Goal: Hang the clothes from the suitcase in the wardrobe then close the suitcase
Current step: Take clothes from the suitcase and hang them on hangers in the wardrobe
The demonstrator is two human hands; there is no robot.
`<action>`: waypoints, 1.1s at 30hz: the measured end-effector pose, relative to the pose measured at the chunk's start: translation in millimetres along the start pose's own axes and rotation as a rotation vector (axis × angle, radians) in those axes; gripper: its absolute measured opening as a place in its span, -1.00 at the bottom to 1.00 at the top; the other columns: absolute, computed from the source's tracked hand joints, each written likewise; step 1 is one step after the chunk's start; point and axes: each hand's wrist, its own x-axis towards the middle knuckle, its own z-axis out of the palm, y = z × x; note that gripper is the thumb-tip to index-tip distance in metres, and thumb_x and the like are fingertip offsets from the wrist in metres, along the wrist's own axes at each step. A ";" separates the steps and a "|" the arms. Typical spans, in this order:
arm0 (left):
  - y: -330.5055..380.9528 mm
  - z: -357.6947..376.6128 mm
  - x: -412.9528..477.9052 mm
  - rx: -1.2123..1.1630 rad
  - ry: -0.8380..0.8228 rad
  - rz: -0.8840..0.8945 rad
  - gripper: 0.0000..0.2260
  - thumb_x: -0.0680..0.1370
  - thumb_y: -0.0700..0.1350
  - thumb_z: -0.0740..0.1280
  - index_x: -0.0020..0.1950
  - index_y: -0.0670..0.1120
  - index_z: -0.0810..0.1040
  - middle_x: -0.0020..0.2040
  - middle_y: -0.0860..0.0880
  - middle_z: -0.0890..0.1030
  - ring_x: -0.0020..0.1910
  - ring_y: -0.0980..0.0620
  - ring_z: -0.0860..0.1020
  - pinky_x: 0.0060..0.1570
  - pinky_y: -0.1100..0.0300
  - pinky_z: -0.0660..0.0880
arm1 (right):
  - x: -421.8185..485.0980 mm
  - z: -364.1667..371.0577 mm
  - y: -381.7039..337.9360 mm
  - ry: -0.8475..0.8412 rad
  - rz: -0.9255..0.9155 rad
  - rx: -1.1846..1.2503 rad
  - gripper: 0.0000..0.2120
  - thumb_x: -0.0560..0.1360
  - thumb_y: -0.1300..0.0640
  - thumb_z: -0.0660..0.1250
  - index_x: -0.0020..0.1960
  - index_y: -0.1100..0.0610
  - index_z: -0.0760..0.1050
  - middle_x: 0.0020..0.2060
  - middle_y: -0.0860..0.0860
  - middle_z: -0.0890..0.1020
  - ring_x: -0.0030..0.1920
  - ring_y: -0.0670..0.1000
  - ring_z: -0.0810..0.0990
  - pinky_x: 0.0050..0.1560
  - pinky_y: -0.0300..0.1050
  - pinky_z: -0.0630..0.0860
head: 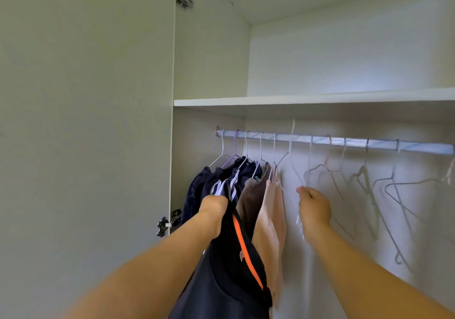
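Left grip (213, 204), right grip (315, 206) — bare, forearms (160, 257) too.

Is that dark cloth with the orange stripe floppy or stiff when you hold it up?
Probably floppy: the dark garment droops in folds from the left hand gripping its top. It likely feels light, since one hand holds it up.

Single close head-worn view, forward and slightly upward into the open wardrobe (344, 60).
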 end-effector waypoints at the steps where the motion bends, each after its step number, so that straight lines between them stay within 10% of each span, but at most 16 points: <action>1: -1.7 -0.4 -6.8 0.016 -0.026 0.013 -0.81 0.60 -0.30 0.09 0.15 -0.22 0.43 -0.33 -0.06 0.36 -0.39 0.02 0.32 -0.32 0.22 0.31 | -15.8 -6.2 1.7 -0.031 -0.017 -0.012 -0.71 0.57 0.20 0.19 -0.31 0.27 0.41 -0.44 0.08 0.33 -0.33 0.06 0.30 -0.31 -0.13 0.21; 7: 5.6 2.6 -43.5 0.178 0.034 0.165 -0.82 0.54 -0.33 0.07 -0.16 -0.11 0.37 -0.32 -0.08 0.30 -0.38 0.01 0.24 -0.37 0.15 0.20 | -57.5 -68.6 9.1 -0.024 -0.107 -0.057 -0.72 0.50 0.26 0.28 -0.31 0.42 0.43 -0.43 0.15 0.36 -0.33 0.08 0.32 -0.28 -0.11 0.22; 17: 2.0 7.5 -93.2 0.233 -0.035 0.336 -0.43 0.56 -0.36 0.05 0.51 0.04 0.11 0.21 -0.17 0.45 -0.34 0.02 0.35 -0.37 0.19 0.33 | -106.9 -122.0 3.9 -0.024 -0.146 0.121 -0.53 0.52 0.22 0.29 -0.47 0.09 0.14 -0.53 0.02 0.17 -0.42 -0.01 0.14 -0.34 -0.14 0.08; 23: 12.4 -2.4 -92.9 0.201 -0.038 0.439 -0.32 0.53 -0.41 0.03 0.53 0.14 0.02 -0.27 0.05 0.33 -0.36 0.00 0.33 -0.35 0.14 0.33 | -125.2 -127.8 -16.0 -0.373 -0.079 0.058 -0.38 0.52 0.27 0.26 -0.70 0.07 0.25 -0.67 -0.09 0.18 -0.66 -0.12 0.18 -0.58 -0.31 0.19; 28: 8.0 -27.8 -90.7 0.224 -0.040 0.352 -0.75 0.56 -0.36 0.08 0.01 -0.09 0.47 -0.07 -0.19 0.46 -0.15 -0.11 0.43 -0.09 0.05 0.42 | -141.2 -117.2 -23.6 -0.570 0.016 0.001 -0.46 0.53 0.27 0.25 -0.56 0.06 0.13 -0.65 -0.03 0.12 -0.66 -0.07 0.10 -0.57 -0.33 0.10; 33: -3.1 -36.5 -97.8 0.356 -0.015 0.369 -0.75 0.54 -0.34 0.07 -0.25 -0.12 0.41 -0.25 -0.17 0.44 -0.18 -0.11 0.40 -0.16 0.07 0.36 | -146.8 -112.7 -27.6 -0.684 -0.049 -0.451 -0.67 0.53 0.11 0.29 -0.38 0.12 0.33 -0.56 -0.02 0.40 -0.58 -0.09 0.37 -0.45 -0.32 0.38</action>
